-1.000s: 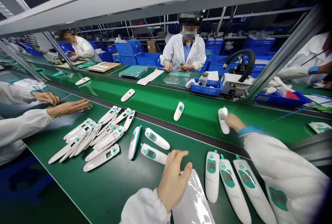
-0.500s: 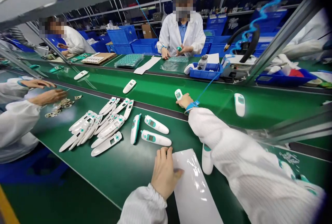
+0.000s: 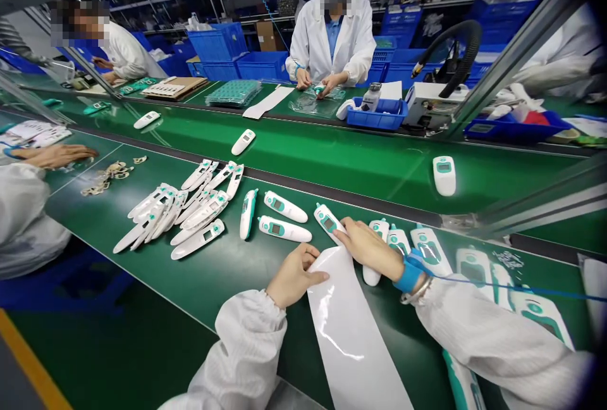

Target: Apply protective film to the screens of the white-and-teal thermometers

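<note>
In my right hand [image 3: 372, 248] is a white and teal handheld thermometer [image 3: 326, 220], its small screen facing up, just past the far end of a glossy white strip of sheet [image 3: 355, 334]. My left hand [image 3: 294, 276] pinches the strip's far left corner between thumb and fingers. Two thermometers [image 3: 284, 229] lie side by side beyond my left hand, and another [image 3: 247, 214] rests on its edge beside them. Under and around my right forearm are several more thermometers [image 3: 430, 248], partly covered by the wrist and sleeve.
White casing halves [image 3: 199, 238] are heaped on the bench at left, near small loose parts [image 3: 111, 176] and a co-worker's hand [image 3: 61, 155]. A green conveyor [image 3: 322, 166] carries spaced thermometers. Across it another person [image 3: 332, 43] handles a small part near a blue bin [image 3: 377, 116].
My right hand has come back from the conveyor to the bench with the thermometer. My left hand now pinches the strip's corner. The co-worker's hands at left have drawn back from the small parts.
</note>
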### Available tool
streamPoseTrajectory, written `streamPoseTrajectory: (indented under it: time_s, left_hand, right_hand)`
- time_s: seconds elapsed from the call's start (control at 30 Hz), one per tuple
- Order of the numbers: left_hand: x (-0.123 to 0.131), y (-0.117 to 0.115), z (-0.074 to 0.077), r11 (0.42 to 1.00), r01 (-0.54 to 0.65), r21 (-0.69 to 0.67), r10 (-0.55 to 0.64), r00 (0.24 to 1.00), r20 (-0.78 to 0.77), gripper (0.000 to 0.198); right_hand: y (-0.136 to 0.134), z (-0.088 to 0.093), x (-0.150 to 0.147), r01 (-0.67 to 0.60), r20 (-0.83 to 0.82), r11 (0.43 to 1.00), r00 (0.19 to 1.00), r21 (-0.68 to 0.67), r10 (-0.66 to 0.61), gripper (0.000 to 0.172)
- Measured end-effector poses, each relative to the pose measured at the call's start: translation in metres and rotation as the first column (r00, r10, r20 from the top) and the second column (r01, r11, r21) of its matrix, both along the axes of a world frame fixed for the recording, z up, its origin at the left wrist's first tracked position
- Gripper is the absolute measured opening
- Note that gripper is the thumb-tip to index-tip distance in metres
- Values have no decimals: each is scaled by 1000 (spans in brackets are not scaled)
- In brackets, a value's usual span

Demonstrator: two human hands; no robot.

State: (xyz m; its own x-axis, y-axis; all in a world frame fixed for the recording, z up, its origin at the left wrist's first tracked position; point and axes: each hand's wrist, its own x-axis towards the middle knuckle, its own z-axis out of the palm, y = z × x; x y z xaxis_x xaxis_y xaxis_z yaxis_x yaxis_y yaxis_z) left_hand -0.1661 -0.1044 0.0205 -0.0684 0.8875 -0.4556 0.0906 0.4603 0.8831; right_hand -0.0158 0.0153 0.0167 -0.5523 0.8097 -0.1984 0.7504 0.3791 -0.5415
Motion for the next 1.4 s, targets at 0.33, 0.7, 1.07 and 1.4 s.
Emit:
streamPoseTrajectory:
  time_s: [0.33, 0.7, 1.07, 1.4]
  left_hand:
    - [8, -6, 17, 978, -201, -57, 205, 871, 446, 63]
    - [22, -6, 20, 963, -269, 8, 232, 847, 477, 49]
    - [28, -6, 24, 949, -309, 61, 263, 885, 385, 39]
    - [28, -5, 26, 952, -297, 77, 248, 894, 373, 36]
  right_hand:
    - [-55, 39, 40, -126, -403, 959, 888, 255, 224, 17]
    - [-72, 23, 36, 61, -510, 959, 837, -278, -201, 9]
    - [-72, 25, 30, 129, -521, 852, 742, -507, -422, 15]
    - [-71, 18, 34, 130, -565, 900, 739, -415, -367, 13]
